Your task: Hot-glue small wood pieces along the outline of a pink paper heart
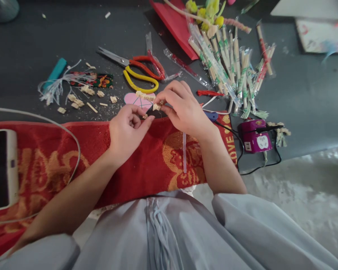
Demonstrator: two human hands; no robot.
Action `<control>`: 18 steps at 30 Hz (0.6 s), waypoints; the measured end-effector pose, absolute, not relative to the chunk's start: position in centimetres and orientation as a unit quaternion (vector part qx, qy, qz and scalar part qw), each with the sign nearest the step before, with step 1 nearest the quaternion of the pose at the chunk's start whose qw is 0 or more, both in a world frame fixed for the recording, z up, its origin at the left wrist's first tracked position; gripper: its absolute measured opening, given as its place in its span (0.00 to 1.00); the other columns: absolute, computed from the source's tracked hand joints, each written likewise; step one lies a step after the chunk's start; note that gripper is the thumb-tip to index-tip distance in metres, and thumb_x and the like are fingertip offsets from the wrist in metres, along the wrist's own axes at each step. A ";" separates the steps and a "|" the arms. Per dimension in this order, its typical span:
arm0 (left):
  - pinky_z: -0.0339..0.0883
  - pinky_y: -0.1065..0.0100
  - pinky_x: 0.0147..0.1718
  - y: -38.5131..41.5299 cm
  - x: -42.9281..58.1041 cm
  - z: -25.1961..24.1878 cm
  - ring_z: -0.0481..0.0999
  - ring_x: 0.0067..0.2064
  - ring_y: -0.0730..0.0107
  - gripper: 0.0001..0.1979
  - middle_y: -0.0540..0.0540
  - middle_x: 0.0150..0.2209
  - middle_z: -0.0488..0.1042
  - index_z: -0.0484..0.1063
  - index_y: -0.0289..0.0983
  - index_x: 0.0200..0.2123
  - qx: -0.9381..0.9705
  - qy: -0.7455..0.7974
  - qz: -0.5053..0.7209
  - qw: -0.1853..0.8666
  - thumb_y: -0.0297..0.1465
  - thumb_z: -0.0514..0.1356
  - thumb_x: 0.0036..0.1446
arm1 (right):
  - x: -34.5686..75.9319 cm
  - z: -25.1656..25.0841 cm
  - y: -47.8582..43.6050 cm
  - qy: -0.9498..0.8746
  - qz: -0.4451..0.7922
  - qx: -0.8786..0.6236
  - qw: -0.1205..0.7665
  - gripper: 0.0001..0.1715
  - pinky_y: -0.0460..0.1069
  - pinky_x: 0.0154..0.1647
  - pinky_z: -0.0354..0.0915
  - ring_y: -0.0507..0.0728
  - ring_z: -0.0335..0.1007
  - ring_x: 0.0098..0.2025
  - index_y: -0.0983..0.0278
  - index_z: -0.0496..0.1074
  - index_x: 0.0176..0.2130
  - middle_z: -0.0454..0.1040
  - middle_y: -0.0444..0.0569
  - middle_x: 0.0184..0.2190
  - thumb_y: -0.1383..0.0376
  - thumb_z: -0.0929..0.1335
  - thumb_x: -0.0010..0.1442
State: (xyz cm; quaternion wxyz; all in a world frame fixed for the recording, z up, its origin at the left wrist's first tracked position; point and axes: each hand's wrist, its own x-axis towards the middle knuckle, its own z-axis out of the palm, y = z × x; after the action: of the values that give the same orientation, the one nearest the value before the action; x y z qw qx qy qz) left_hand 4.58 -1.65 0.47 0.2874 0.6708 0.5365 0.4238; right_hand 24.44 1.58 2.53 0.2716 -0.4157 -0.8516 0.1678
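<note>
My left hand (129, 125) is closed in a pinch, with a tiny cream-coloured piece (144, 116) between thumb and forefinger. Close beside it, my right hand (183, 107) pinches a small cream-coloured ridged piece (157, 107) in its fingertips. Just beyond the fingers, a longer cream ridged strip (145, 96) lies over a pink rounded card (132, 99) with thin dark lines. Several similar cream bits (76, 101) and crumbs are scattered to the left on the dark table. Fingers partly hide what each hand holds.
Scissors (129, 63) with red and yellow handles lie beyond my hands. Wrapped sticks (228, 60) are heaped at the right, near a purple power adapter (255, 135) with black cords. A red towel (141, 161) covers the front edge; a phone-like device (12, 168) rests at left.
</note>
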 end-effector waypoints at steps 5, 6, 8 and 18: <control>0.58 0.73 0.21 -1.1 4.5 0.1 0.65 0.21 0.79 0.12 0.54 0.22 0.71 0.80 0.38 0.42 0.637 0.528 0.419 0.373 0.37 0.66 0.57 | 23.8 2.5 1.5 -0.862 0.165 -0.395 0.271 0.10 0.68 0.61 0.64 0.61 0.65 0.51 0.60 0.68 0.46 0.68 0.50 0.46 0.66 0.59 0.71; 0.59 0.73 0.21 -1.1 4.5 0.2 0.66 0.21 0.78 0.11 0.53 0.23 0.72 0.80 0.38 0.41 0.632 0.524 0.421 0.386 0.38 0.65 0.57 | 23.7 2.5 1.4 -0.862 0.169 -0.392 0.272 0.10 0.68 0.61 0.64 0.61 0.65 0.51 0.60 0.68 0.46 0.68 0.50 0.45 0.66 0.59 0.72; 0.60 0.73 0.20 -1.3 4.6 0.3 0.68 0.21 0.77 0.10 0.52 0.22 0.72 0.80 0.38 0.38 0.621 0.525 0.420 0.403 0.37 0.65 0.58 | 23.5 2.5 1.4 -0.861 0.176 -0.390 0.276 0.10 0.68 0.61 0.64 0.60 0.65 0.51 0.59 0.68 0.46 0.68 0.50 0.45 0.65 0.59 0.72; 0.56 0.73 0.19 -1.5 4.5 0.9 0.63 0.20 0.78 0.06 0.53 0.20 0.68 0.77 0.39 0.30 0.664 0.521 0.402 0.354 0.33 0.62 0.56 | 23.4 2.1 1.3 -0.849 0.178 -0.406 0.286 0.11 0.69 0.64 0.61 0.61 0.64 0.52 0.59 0.67 0.46 0.68 0.51 0.46 0.65 0.57 0.72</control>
State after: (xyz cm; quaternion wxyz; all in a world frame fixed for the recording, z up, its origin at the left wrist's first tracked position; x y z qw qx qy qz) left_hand 4.51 -1.47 0.89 0.3543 0.6643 0.5214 0.4017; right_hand 23.37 1.29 2.08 0.2857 -0.4063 -0.8494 0.1783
